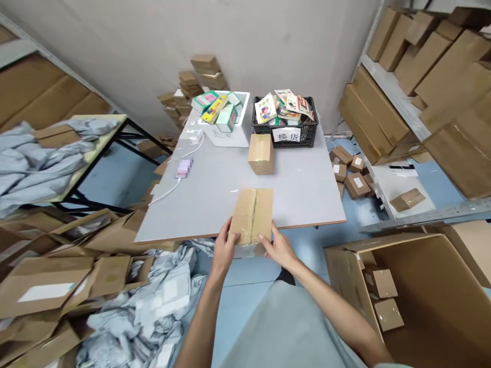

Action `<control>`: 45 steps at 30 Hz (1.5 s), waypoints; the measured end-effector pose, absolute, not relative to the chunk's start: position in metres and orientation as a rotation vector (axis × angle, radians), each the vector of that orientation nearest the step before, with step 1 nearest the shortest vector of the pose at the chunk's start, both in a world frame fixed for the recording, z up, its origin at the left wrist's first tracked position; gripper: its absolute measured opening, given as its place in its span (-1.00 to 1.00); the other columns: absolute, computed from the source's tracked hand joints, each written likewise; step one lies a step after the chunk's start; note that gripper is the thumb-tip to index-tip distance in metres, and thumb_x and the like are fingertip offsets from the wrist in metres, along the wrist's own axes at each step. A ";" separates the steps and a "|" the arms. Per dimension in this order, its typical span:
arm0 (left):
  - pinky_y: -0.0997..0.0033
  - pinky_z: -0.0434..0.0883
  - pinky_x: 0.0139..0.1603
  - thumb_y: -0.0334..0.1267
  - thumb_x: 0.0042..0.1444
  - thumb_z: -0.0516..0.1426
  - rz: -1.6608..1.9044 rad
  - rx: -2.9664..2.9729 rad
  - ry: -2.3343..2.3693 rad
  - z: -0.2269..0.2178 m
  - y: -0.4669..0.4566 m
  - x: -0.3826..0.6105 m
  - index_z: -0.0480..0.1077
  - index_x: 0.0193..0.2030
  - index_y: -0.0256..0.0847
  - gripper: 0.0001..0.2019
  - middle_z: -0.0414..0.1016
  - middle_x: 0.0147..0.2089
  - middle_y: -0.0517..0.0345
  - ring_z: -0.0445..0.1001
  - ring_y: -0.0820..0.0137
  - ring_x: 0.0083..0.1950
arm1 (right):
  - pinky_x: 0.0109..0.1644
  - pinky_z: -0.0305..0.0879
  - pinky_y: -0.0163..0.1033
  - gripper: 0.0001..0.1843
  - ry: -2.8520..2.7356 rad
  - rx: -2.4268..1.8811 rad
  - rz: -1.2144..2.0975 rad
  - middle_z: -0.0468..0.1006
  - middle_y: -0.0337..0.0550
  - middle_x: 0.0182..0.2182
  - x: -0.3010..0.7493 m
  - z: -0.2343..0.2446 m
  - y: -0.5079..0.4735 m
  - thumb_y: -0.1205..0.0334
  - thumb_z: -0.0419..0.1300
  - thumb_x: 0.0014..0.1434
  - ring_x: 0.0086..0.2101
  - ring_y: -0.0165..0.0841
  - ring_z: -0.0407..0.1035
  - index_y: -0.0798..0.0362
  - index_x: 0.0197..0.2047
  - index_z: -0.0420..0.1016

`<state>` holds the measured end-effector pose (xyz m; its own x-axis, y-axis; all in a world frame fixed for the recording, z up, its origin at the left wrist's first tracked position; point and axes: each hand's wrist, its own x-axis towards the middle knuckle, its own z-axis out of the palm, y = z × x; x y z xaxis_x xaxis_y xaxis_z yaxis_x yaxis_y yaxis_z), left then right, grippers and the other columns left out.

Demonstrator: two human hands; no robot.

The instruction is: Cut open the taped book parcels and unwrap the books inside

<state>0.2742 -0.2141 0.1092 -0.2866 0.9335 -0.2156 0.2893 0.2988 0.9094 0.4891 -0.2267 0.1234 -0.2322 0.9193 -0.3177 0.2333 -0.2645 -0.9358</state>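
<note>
Pale grey wall (291,46) backs a workroom with a blue floor (249,291), and before it stands a light grey table (303,194) with a brown near edge. At that edge, near the middle, is a taped carton (250,214), its near end jutting past the tabletop; whether its far end rests on the table cannot be told. The left hand (224,244) grips its near left corner, fingers curled along the side and thumb on top. The right hand (281,248) grips the near right corner in the same way, so both are closed only as far as the carton's thickness allows. Farther off on the table sits a second carton (261,156), just in front of a black crate (309,135) heaped with booklets (265,110) and bearing a paper sign (286,135). Left of the crate, a white bin (233,138) holds green and yellow boxes (226,118). Toward the table's left edge lies a partly blurred flat device (184,167) beside a white cable (166,194). Near left, crumpled grey bags (141,312) lie beside opened boxes; near right, a large open box (429,286) contains two small boxes (384,283).
</note>
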 end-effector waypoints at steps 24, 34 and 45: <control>-0.10 0.32 0.61 -0.04 0.40 0.08 0.470 1.820 1.220 0.017 -0.210 0.399 0.47 0.29 -0.11 -0.58 0.57 0.37 -0.17 0.49 0.05 0.48 | 0.31 0.54 0.14 -0.77 -0.452 -1.978 1.095 0.82 -0.03 -0.09 0.642 0.030 -0.357 0.19 0.47 0.21 -0.05 -0.06 0.71 0.02 -0.05 0.78; 0.02 0.35 0.58 -0.06 0.41 0.07 0.076 2.122 0.496 0.036 -0.185 0.616 0.52 0.29 -0.13 -0.57 0.61 0.32 -0.10 0.54 0.09 0.41 | 0.30 0.51 0.05 -0.64 0.102 -2.041 0.536 0.79 0.01 0.08 0.742 0.040 -0.528 0.07 0.32 0.38 0.03 -0.10 0.67 0.06 0.11 0.75; 0.05 0.42 0.52 -0.11 0.42 0.11 -0.436 2.106 0.363 -0.018 -0.287 0.806 0.53 0.33 -0.15 -0.57 0.61 0.37 -0.07 0.56 0.10 0.41 | 0.35 0.46 0.01 -0.64 0.281 -2.076 0.876 0.82 -0.06 -0.02 0.880 -0.049 -0.607 0.17 0.34 0.41 0.06 -0.09 0.67 0.03 0.20 0.74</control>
<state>0.8059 -0.2866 -0.0184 0.8935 0.0888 -0.4402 0.4166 -0.5298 0.7388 0.8799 -0.6072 -0.0492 0.7302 0.1091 -0.6744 -0.4808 -0.6193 -0.6207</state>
